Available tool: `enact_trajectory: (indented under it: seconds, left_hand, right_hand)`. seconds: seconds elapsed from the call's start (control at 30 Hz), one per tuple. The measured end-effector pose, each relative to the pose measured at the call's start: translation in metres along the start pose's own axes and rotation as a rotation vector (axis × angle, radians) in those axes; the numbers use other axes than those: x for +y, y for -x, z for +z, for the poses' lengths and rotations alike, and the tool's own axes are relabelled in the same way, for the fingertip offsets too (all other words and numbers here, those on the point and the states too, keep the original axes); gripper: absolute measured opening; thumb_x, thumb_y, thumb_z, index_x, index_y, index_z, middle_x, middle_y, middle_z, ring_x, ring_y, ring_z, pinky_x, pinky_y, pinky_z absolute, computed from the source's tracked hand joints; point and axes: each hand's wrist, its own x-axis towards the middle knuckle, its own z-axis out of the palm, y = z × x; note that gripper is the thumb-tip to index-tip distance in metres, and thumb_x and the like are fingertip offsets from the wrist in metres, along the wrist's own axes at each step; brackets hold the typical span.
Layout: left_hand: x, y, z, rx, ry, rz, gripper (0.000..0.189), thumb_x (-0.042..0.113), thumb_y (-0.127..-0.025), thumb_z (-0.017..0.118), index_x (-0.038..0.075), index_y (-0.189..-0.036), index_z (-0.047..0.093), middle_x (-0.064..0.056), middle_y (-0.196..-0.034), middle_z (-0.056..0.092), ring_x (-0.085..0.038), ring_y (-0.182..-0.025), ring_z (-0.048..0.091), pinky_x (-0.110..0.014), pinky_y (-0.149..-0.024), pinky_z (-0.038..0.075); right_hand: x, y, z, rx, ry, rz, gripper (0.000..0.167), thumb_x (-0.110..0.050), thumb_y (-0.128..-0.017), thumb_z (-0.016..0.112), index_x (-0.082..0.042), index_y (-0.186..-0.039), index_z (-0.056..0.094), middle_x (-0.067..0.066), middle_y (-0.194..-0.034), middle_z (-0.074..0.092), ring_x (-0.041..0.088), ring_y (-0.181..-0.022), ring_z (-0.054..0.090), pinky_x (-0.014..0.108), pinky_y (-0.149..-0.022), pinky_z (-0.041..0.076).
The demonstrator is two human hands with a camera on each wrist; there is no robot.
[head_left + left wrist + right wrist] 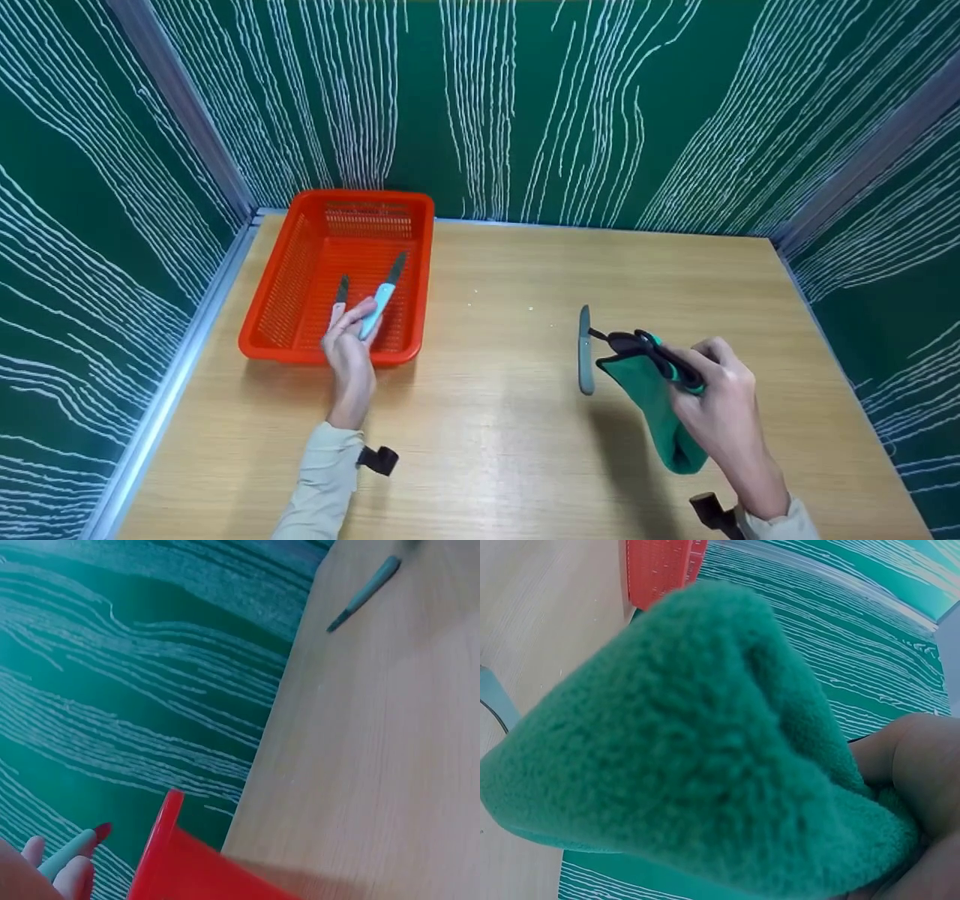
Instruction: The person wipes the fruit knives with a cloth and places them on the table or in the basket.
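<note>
My left hand [351,356] is over the near side of the red basket [335,352], holding a knife [380,304] by its light blue handle, the blade pointing away. A second, pale-handled knife [339,301] lies in the basket just left of it, partly behind the fingers. My right hand [724,405] grips a fuzzy green cloth [667,742] that hangs down over the table, with dark edging bunched at the top. Just left of the cloth, a grey-green knife [586,360] lies on the table; the dark edging reaches close to it, and I cannot tell if they touch.
The wooden table [495,435] is enclosed by green walls [480,112] with white wavy lines. Metal rails [191,330] run along the edges. A few small white specks lie on the table between basket and cloth.
</note>
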Motion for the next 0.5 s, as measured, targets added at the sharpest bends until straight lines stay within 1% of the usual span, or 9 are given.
enact_trajectory:
  seconds: [0.03, 0.1, 0.2, 0.33, 0.43, 0.5]
  left_hand:
    - [0.001, -0.003, -0.002, -0.001, -0.013, -0.016, 0.033, -0.007, -0.097, 0.031, -0.017, -0.113, 0.058, -0.018, -0.128, 0.051, -0.021, -0.132, 0.03, -0.035, -0.096, 0.048]
    - [0.004, -0.009, -0.004, -0.01, -0.031, -0.047, 0.031, -0.007, -0.098, 0.033, -0.017, -0.113, 0.058, -0.019, -0.127, 0.052, -0.025, -0.128, 0.038, -0.033, -0.095, 0.049]
    - [0.007, -0.016, -0.008, -0.013, -0.036, -0.078, 0.031, -0.009, -0.097, 0.033, -0.017, -0.115, 0.057, -0.023, -0.127, 0.051, -0.031, -0.121, 0.047, -0.033, -0.095, 0.049]
    - [0.01, -0.025, -0.013, 0.022, -0.001, -0.095, 0.031, -0.011, -0.096, 0.035, -0.016, -0.117, 0.057, -0.026, -0.13, 0.045, -0.034, -0.119, 0.048, -0.036, -0.098, 0.046]
    - [0.01, -0.03, -0.016, 0.056, 0.018, -0.109, 0.03, -0.01, -0.096, 0.037, -0.016, -0.118, 0.056, -0.025, -0.131, 0.043, -0.034, -0.12, 0.048, -0.034, -0.097, 0.047]
    - [0.01, -0.034, -0.018, 0.071, 0.015, -0.116, 0.03, -0.01, -0.096, 0.037, -0.016, -0.118, 0.056, -0.026, -0.132, 0.042, -0.034, -0.121, 0.047, -0.031, -0.095, 0.048]
  right_hand:
    - [0.0, 0.0, 0.0, -0.006, 0.001, 0.007, 0.025, 0.014, -0.067, 0.069, 0.001, -0.089, 0.074, 0.01, -0.077, 0.051, 0.017, -0.062, 0.048, 0.005, -0.06, 0.035]
    - [0.001, -0.001, -0.002, -0.016, 0.006, 0.019, 0.025, 0.013, -0.067, 0.071, 0.002, -0.089, 0.074, 0.01, -0.077, 0.051, 0.017, -0.062, 0.047, 0.004, -0.061, 0.036]
    - [0.003, -0.002, -0.004, -0.023, 0.007, 0.037, 0.024, 0.013, -0.068, 0.072, 0.003, -0.089, 0.074, 0.011, -0.078, 0.051, 0.018, -0.063, 0.047, 0.003, -0.063, 0.036]
    - [0.005, -0.002, -0.007, -0.019, 0.005, 0.051, 0.024, 0.013, -0.068, 0.071, 0.003, -0.09, 0.073, 0.011, -0.078, 0.051, 0.018, -0.064, 0.046, 0.001, -0.064, 0.035]
    - [0.006, -0.003, -0.009, -0.014, 0.009, 0.06, 0.024, 0.013, -0.069, 0.07, 0.003, -0.091, 0.073, 0.011, -0.078, 0.051, 0.018, -0.064, 0.046, 0.002, -0.065, 0.036]
    - [0.007, -0.002, -0.01, -0.015, 0.012, 0.069, 0.024, 0.013, -0.07, 0.07, 0.003, -0.091, 0.073, 0.012, -0.079, 0.051, 0.018, -0.065, 0.046, 0.003, -0.065, 0.037]
